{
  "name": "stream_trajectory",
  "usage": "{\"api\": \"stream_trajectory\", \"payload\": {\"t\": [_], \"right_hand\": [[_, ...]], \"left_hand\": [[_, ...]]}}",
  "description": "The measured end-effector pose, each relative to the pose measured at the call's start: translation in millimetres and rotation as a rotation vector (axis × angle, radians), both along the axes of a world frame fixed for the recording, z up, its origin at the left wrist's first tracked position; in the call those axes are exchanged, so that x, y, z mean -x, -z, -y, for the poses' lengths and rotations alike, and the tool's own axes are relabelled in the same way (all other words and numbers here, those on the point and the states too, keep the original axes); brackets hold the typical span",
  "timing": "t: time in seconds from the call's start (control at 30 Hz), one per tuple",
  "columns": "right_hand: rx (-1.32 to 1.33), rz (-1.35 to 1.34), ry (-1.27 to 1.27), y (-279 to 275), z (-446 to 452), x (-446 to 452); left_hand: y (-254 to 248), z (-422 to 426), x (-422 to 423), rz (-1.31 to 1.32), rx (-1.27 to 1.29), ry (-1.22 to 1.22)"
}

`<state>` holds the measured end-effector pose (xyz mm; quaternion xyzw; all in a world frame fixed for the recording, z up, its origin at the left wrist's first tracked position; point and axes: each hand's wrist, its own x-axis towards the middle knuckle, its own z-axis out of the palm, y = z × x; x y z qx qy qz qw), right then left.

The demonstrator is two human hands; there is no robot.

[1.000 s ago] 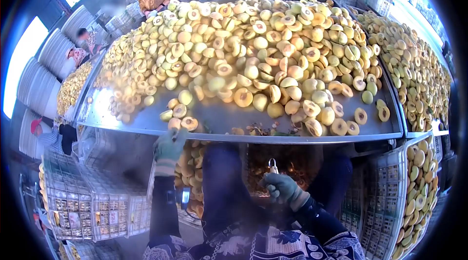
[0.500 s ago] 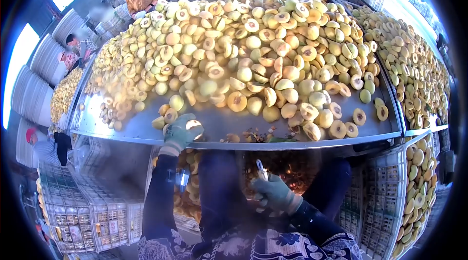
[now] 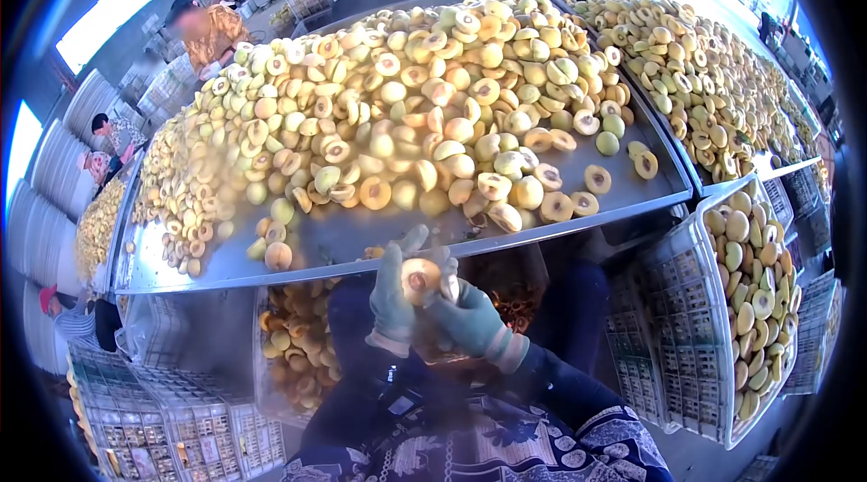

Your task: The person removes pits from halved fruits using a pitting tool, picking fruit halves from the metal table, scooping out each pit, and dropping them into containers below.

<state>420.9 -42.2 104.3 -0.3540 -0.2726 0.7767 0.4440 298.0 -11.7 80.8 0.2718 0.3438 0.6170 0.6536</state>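
Note:
In front of my body, my left hand (image 3: 389,297), in a green work glove, grips a peach half (image 3: 419,281) with its cut face and brown stone area toward me. My right hand (image 3: 474,318), gloved the same, is closed against the right side of the fruit. It holds a small metal hand tool (image 3: 450,282), mostly covered by fingers and fruit. Just beyond both hands is the front lip of a metal table (image 3: 352,256), heaped with peach halves (image 3: 375,193).
Below the table, a crate of peach halves (image 3: 302,351) stands left of my legs, and dark scraps (image 3: 515,306) lie between them. Another full crate (image 3: 750,301) is at right. Stacked crates (image 3: 172,410) stand at left. Co-workers (image 3: 212,35) sit around the tables.
My left hand has come back from the table with a peach half. My right hand has risen with the tool to meet it. The view has turned to the right.

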Motion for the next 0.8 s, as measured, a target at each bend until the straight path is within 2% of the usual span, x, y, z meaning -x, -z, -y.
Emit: {"api": "stream_trajectory", "payload": {"t": [0.03,0.1,0.23,0.33,0.43,0.5,0.57,0.6,0.7,0.77,0.8], "right_hand": [[-0.134,0.146,-0.034,4,3,-5],[-0.399,0.436,-0.098,19,6,-19],[-0.525,0.641,-0.163,19,13,-29],[-0.484,0.574,-0.14,32,17,-24],[-0.49,0.827,-0.273,15,20,-34],[-0.711,0.853,-0.304,29,19,-39],[-0.846,0.889,-0.401,37,17,-49],[-0.869,0.912,-0.486,33,11,-54],[-0.899,0.966,-0.61,42,6,-62],[-0.709,0.966,-0.669,35,3,-66],[-0.627,0.907,-0.614,32,4,-66]], "left_hand": [[1,2,-2,0.104,0.048,0.019],[-2,5,-6,-0.029,0.073,0.004],[-10,14,-15,-0.192,0.022,-0.021],[-10,18,-18,-0.294,-0.028,-0.04],[-6,23,-21,-0.409,-0.09,-0.066],[-1,25,-23,-0.439,-0.1,-0.085],[-4,25,-22,-0.404,-0.044,-0.005],[-5,25,-20,-0.386,-0.016,0.034],[-7,12,-12,-0.256,0.311,0.371],[-4,8,-12,-0.213,0.367,0.41],[-3,5,-11,-0.176,0.387,0.418]]}}
